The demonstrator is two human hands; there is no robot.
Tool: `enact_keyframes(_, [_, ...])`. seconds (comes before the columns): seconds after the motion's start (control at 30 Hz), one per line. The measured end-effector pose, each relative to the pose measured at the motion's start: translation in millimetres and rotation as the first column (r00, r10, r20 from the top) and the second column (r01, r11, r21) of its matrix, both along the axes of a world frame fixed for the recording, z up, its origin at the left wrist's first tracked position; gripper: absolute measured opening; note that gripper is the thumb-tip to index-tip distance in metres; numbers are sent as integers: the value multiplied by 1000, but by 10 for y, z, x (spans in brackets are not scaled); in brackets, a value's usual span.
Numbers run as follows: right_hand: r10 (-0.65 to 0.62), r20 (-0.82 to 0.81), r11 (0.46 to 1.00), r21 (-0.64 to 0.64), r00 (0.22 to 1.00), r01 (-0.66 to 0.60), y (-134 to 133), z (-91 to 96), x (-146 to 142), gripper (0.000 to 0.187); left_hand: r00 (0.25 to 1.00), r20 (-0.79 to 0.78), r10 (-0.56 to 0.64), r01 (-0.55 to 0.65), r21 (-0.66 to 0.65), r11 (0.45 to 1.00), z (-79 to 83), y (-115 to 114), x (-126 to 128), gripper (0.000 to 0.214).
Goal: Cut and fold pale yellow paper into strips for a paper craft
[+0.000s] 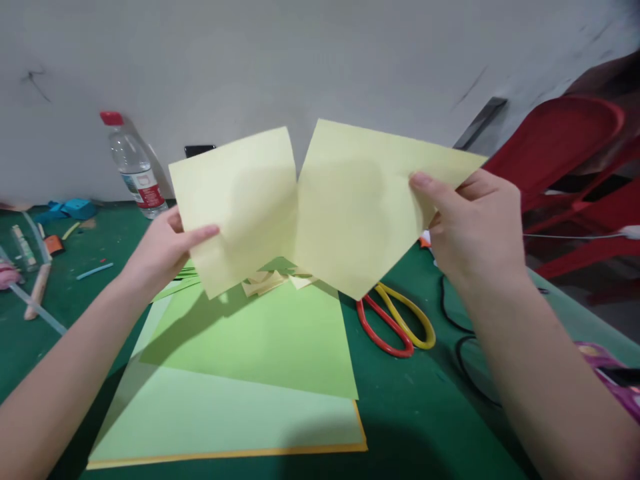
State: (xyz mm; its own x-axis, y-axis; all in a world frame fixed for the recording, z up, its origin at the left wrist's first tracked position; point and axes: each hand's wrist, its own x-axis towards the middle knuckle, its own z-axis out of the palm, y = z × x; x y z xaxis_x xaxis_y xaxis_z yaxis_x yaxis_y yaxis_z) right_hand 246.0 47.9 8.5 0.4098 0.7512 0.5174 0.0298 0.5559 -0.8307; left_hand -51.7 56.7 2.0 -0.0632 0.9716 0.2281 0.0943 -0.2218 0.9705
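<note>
Pale yellow paper [345,213] is held up in front of me, with a V-shaped gap at its top between a left and a right part. Whether the two parts are joined or only overlap lower down, I cannot tell. My left hand [167,243] pinches the left part's outer edge, thumb in front and fingers behind. At the right part's outer side, my right hand [470,220] grips with the thumb on the face. Below lie a green sheet [260,347] and a stack of paler sheets [225,413]. Scissors [393,327] with red and yellow handles lie to the right, blades hidden.
A water bottle [135,167] with a red cap leans near the wall. Yellow paper scraps [265,283] and green strips [183,283] lie behind the sheets. Small craft pieces [55,243] are at left. A black cable [463,360] and red chairs [560,140] are at right.
</note>
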Motion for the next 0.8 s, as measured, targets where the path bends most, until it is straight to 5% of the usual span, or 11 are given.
enact_keyframes(0.13, [-199, 48, 975, 107, 979, 193, 160, -87, 110, 11, 995, -66, -74, 67, -97, 993, -24, -44, 42, 32])
enact_keyframes(0.37, [-324, 123, 943, 120, 938, 310, 342, -330, 143, 18, 980, -129, 153, -143, 83, 986, -175, -5, 69, 33])
enact_keyframes(0.57, [-51, 281, 990, -110, 958, 85, 325, -406, 103, 27, 953, -237, 189, -178, 69, 982, -421, 61, 145, 35])
enact_keyframes(0.7, [302, 397, 891, -441, 867, -108, 292, -365, 211, 41, 946, -264, 189, -179, 62, 982, -527, 98, 148, 34])
enact_keyframes(0.8, [330, 384, 870, -477, 862, -120, 310, -363, 266, 28, 934, -264, 240, -222, 96, 970, -520, 126, 91, 33])
